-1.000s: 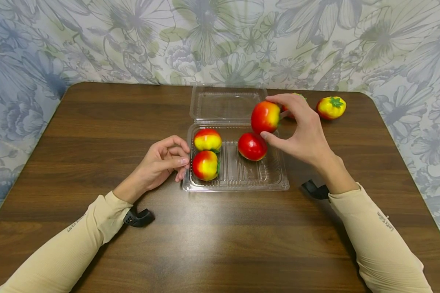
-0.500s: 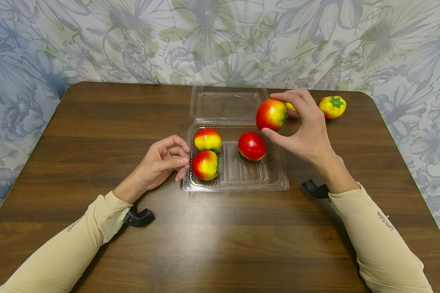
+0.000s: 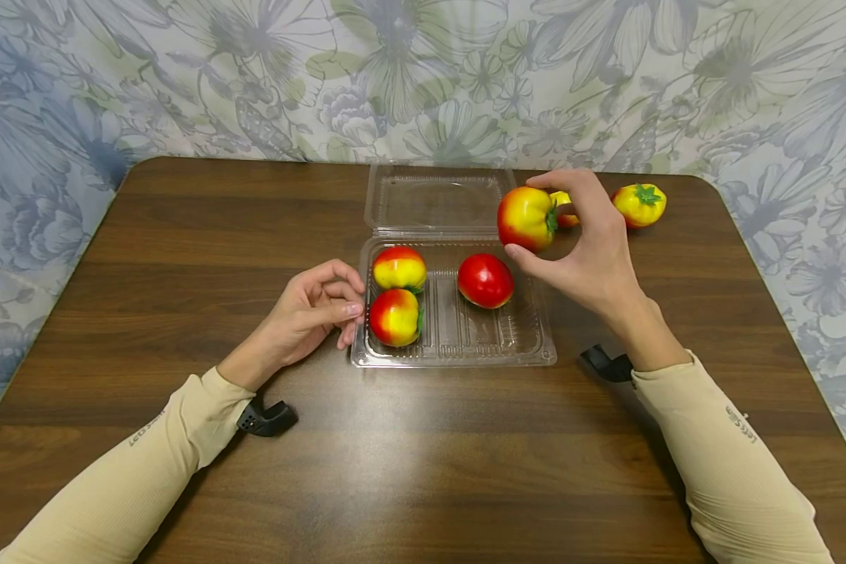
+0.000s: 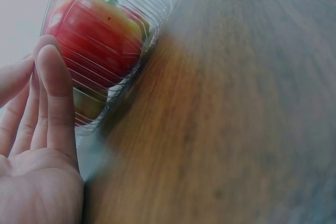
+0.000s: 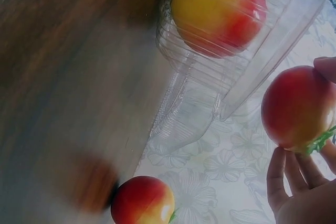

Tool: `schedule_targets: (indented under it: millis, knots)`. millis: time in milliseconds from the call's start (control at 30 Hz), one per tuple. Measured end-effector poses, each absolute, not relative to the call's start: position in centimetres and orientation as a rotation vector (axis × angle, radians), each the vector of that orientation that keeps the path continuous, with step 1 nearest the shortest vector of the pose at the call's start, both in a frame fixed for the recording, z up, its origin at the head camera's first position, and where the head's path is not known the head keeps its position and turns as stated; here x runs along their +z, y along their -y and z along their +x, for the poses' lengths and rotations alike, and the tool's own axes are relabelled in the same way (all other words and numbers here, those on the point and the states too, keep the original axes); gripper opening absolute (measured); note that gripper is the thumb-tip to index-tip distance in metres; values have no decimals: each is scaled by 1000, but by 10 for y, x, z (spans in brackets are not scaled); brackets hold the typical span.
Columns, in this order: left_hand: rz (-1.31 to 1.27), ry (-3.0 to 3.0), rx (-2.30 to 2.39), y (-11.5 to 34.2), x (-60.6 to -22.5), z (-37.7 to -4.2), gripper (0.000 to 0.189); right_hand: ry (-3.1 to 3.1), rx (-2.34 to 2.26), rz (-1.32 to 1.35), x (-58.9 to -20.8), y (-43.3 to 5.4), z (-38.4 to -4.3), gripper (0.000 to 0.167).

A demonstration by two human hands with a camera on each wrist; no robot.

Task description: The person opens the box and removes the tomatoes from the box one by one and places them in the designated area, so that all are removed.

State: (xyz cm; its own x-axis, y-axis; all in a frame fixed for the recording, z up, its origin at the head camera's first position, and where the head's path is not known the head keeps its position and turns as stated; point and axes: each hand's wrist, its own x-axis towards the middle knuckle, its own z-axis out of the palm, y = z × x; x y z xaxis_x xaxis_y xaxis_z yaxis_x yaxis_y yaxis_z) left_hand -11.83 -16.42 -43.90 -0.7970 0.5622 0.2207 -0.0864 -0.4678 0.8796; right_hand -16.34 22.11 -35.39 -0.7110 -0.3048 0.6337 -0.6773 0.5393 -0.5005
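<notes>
My right hand holds a red-yellow artificial persimmon between thumb and fingers, raised above the back right part of a clear plastic container. Its green leaves face the palm. My left hand pinches the container's left rim, thumb and fingertips together, as the left wrist view also shows. Inside the container, two persimmons, one at the back and one in front, sit along the left wall. A redder persimmon lies at the right, below the held one.
The container's clear lid lies folded back toward the wall. Behind my right hand sits a partly hidden persimmon, and another stands farther right. All rest on a brown wooden table against a flowered wall covering.
My right hand has shifted a little to the right with the persimmon, which has turned to show more yellow and its green leaves. The left hand and container have stayed put.
</notes>
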Motion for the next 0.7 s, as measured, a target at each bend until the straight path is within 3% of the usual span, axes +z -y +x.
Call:
schedule_targets:
  millis: [400,700]
  knots:
    - [690,-1343,2290,164,-439,-119,24,2295,1001,793,-354,-222,-165,63]
    - [661,-1354,2286,165,-438,-118,25,2339,1074,711,-355,-221,-163,78]
